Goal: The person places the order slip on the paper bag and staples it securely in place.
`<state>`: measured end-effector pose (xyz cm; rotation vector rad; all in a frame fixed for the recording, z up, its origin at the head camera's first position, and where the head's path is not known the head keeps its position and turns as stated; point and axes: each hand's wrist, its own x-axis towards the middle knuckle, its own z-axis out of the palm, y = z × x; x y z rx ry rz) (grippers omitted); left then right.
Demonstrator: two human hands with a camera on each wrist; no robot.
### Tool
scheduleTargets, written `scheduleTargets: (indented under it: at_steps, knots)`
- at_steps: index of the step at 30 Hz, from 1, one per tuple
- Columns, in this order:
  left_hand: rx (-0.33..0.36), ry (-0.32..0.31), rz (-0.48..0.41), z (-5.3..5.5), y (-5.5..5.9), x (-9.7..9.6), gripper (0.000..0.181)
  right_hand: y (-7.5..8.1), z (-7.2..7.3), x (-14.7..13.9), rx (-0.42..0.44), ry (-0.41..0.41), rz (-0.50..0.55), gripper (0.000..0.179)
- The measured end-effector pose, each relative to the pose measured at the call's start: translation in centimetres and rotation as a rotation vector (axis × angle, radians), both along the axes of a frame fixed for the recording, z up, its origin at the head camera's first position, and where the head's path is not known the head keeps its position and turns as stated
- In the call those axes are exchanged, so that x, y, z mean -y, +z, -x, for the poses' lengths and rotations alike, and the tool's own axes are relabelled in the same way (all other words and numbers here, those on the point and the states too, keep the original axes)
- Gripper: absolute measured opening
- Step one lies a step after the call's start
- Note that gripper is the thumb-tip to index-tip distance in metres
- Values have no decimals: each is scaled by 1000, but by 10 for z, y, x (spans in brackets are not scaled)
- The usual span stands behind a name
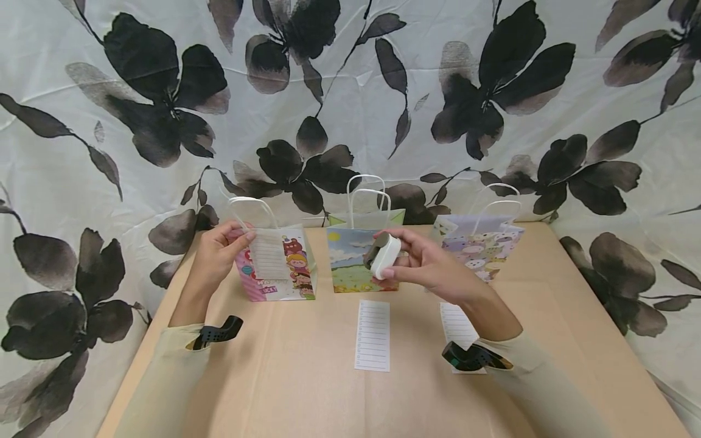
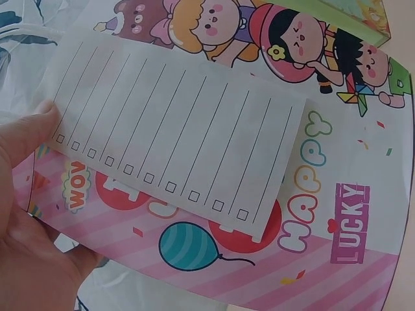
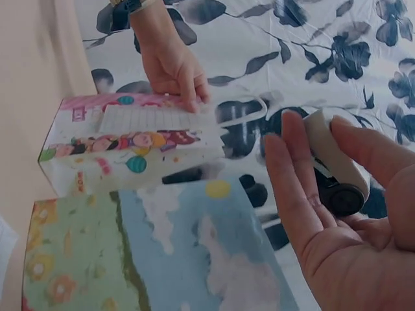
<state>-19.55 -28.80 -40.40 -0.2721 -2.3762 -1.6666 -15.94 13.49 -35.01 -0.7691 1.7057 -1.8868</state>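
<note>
My left hand (image 1: 221, 246) pinches a lined checklist slip (image 2: 175, 129) together with the top edge of a pink and white gift bag (image 1: 303, 295). The slip lies flat against the bag's printed front, its checkboxes along one long side. Cartoon figures and a teal balloon decorate that bag. In my right hand (image 1: 432, 267) is a small handheld tool (image 1: 387, 255) with a curved white body and a dark rounded part, held between thumb and fingers. It is in front of a gift bag with a meadow print (image 3: 162, 253), apart from the slip.
A lilac gift bag (image 1: 476, 246) with small animal faces stands to the right. Two more checklist slips lie on the table, one in the middle (image 1: 372, 336), one (image 1: 457, 322) partly under my right wrist in this view. Floral cloth (image 1: 350, 121) hangs behind.
</note>
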Motion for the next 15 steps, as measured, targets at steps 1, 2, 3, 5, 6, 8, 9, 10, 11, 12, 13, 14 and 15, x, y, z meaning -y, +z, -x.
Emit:
scheduleTargets:
  at_steps: [1, 2, 3, 5, 6, 8, 9, 10, 11, 12, 13, 14, 15]
  knots:
    - [-1, -2, 1, 0, 0, 0, 24, 1, 1, 5, -9, -5, -11, 70]
    - [-1, -5, 0, 0, 0, 0, 25, 2, 2, 10, -21, -3, -19, 68]
    - [-1, -6, 2, 0, 0, 0, 24, 4, 4, 15, -42, -3, -27, 68]
    - [-2, -8, 1, 1, -1, 0, 24, 7, 7, 26, -87, -6, -42, 69]
    - [-4, -9, 0, 1, -1, 0, 24, 8, 9, 31, -111, -9, -50, 69]
    - [-5, -9, -1, 1, -1, 0, 24, 12, 13, 42, -153, -8, -54, 71]
    - [-5, -9, -2, 1, -1, 0, 23, 15, 15, 47, -169, -10, -58, 72]
    - [-6, -9, -4, 1, -1, 0, 23, 17, 17, 52, -180, -8, -60, 74]
    - [-7, -9, -4, 1, -2, 0, 23, 20, 19, 56, -190, -7, -62, 75]
    - [-8, -9, -5, 1, -2, 0, 23, 23, 21, 61, -197, -4, -63, 77]
    - [-10, -10, -6, 1, -1, 0, 23, 26, 22, 65, -206, -4, -64, 78]
    - [-13, -12, -9, 2, -1, 0, 23, 28, 24, 68, -218, -8, -72, 80]
    - [-16, -14, -9, 2, -1, -1, 22, 31, 26, 72, -228, -10, -76, 81]
